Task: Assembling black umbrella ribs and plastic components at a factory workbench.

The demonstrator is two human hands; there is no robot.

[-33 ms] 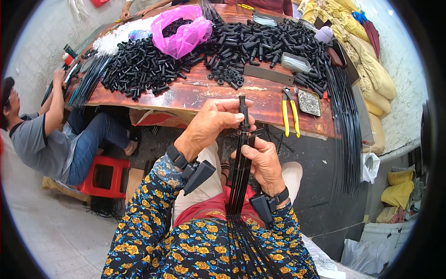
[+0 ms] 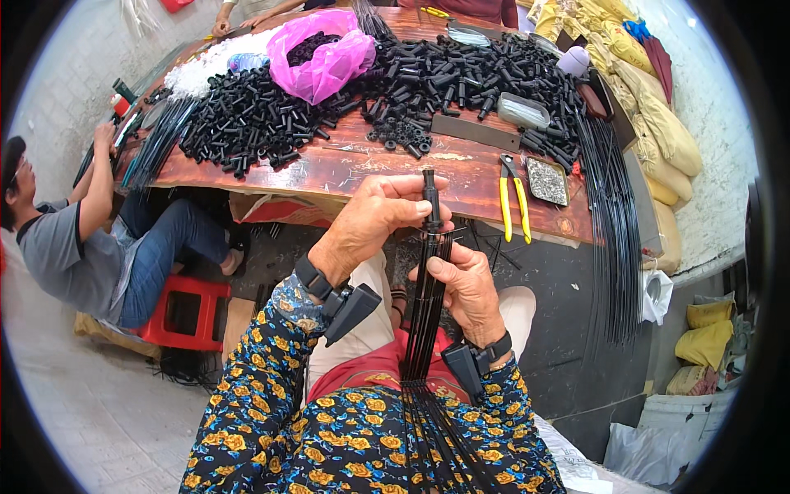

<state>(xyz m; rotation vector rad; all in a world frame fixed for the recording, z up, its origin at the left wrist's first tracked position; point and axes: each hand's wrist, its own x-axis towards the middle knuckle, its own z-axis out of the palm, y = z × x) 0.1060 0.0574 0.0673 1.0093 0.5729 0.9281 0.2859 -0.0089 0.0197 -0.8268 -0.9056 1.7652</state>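
In front of my body a bundle of thin black ribs [image 2: 421, 317], like those of an umbrella frame, hangs down over my lap. At its top sits a black plastic tube [image 2: 430, 194] with a flared end, standing nearly upright. My left hand [image 2: 380, 216] is closed on that tube, thumb against its near side and fingers behind it. Lower down, my right hand [image 2: 462, 284] pinches the ribs just under the tube, its thumb lying across them. The ribs' lower ends spread over my flowered clothing. Behind the tube, the fingertips are partly hidden.
The wooden table [image 2: 362, 169] carries heaped black plastic tubes [image 2: 247, 123], a pink bag [image 2: 322, 78], yellow-handled pliers [image 2: 515, 202] and a tray of small metal pieces [image 2: 547, 181]. Black ribs [image 2: 613, 239] hang off its right edge. A co-worker [image 2: 74, 239] sits at left beside a red stool [image 2: 185, 311].
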